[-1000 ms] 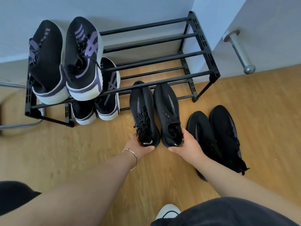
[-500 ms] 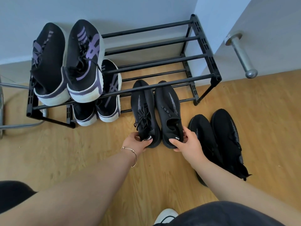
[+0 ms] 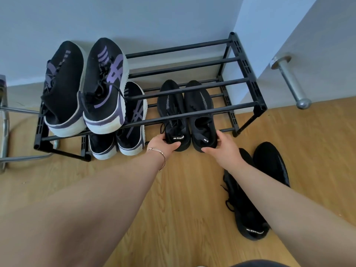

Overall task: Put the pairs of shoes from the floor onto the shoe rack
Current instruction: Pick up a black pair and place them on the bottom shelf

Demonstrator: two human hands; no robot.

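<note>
Black knit sneakers (image 3: 185, 114), a plain all-black pair with white heel tags, sitting side by side on the lower tier of the black metal two-tier shoe rack (image 3: 248, 74), centre of the frame, toes toward the wall, heels poking out past the front bar. Left hand (image 3: 162, 145) curled round the heel of the left shoe, thumb pressed under the tag, thin gold-tone bangle (image 3: 160, 157) on the wrist. Right hand (image 3: 223, 149) gripping the heel of the right shoe the same way, fingers wrapped round the outer side, thumb along the bottom edge. Both clamped on, not loose.

Upper left of the frame: black sneakers with purple stripes and white soles (image 3: 84, 87) up on the top tier. Right below, a matching purple-striped pair (image 3: 119, 130) on the lower tier, just beside the all-black ones.

Lower right: second plain black knit pair (image 3: 269, 170) on the light wood floor (image 3: 183, 199), partly hidden behind the right forearm, well apart from the rack.

Silver metal door stopper (image 3: 290, 81) sticking out of the white panel at the right edge. Chrome tube frame (image 3: 11, 158) at far left, can't tell what it belongs to.
</note>
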